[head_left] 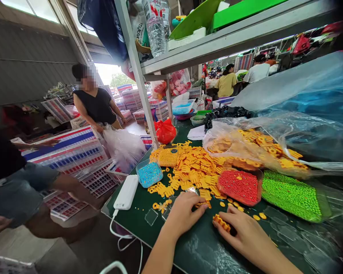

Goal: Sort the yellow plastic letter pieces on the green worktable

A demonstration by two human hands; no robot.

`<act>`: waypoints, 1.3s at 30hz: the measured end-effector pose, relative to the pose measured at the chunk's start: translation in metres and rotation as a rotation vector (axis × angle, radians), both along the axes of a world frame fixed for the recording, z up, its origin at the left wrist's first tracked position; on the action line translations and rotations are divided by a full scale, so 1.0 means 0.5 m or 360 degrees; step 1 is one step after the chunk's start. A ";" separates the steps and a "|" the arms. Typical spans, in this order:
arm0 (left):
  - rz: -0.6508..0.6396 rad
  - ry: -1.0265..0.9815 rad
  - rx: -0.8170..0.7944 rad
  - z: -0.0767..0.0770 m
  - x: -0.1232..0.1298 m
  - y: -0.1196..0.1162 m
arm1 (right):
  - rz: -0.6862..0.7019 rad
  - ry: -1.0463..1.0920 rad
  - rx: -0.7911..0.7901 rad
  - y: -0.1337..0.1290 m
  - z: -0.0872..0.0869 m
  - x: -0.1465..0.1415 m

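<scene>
Low over the dark green table, my left hand (184, 213) is closed, with its thumb and fingers on a flat yellow-orange plastic piece (203, 204). My right hand (241, 226) pinches a yellow-orange plastic piece with a ridged edge (221, 223), a little to the right. Beyond both hands spreads a heap of similar yellow plastic pieces (198, 163). Around it stand clear trays of small beads: blue beads (150, 174), yellow beads (168, 156), red beads (238, 186) and green beads (291, 196). Several small yellow discs (255, 217) lie near my right hand.
A white power bank (126, 193) with a cable lies at the table's left edge. Clear plastic pieces (291, 234) lie at right. Behind the heap are a plastic bag (246, 142) of yellow pieces and a red bag (165, 130). A metal shelf post (140, 72) rises ahead. People stand at left.
</scene>
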State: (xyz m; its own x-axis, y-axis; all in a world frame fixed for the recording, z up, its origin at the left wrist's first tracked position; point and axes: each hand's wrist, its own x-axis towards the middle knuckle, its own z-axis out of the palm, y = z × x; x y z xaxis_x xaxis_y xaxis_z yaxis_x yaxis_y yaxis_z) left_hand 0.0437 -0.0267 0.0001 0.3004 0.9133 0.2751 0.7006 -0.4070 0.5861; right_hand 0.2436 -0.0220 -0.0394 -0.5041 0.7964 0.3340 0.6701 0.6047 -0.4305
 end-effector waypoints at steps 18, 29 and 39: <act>-0.0436 0.0620 0.0245 -0.011 0.012 0.020 | 0.0064 -0.0290 -0.0114 0.012 0.064 0.057; -0.0465 0.0382 -0.0001 -0.012 0.026 0.010 | 0.0105 -0.0255 0.0010 0.014 0.049 0.049; -0.0489 0.0389 -0.0059 -0.016 0.037 0.015 | 0.0124 -0.0224 0.0168 0.017 0.029 0.044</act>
State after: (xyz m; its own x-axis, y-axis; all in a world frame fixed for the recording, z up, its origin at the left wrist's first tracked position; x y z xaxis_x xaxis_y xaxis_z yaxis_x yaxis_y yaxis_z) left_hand 0.0622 -0.0193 -0.0081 0.6138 0.7786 0.1301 0.6701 -0.6011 0.4355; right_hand 0.2654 -0.0134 -0.0249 -0.6103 0.7176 0.3356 0.6687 0.6938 -0.2674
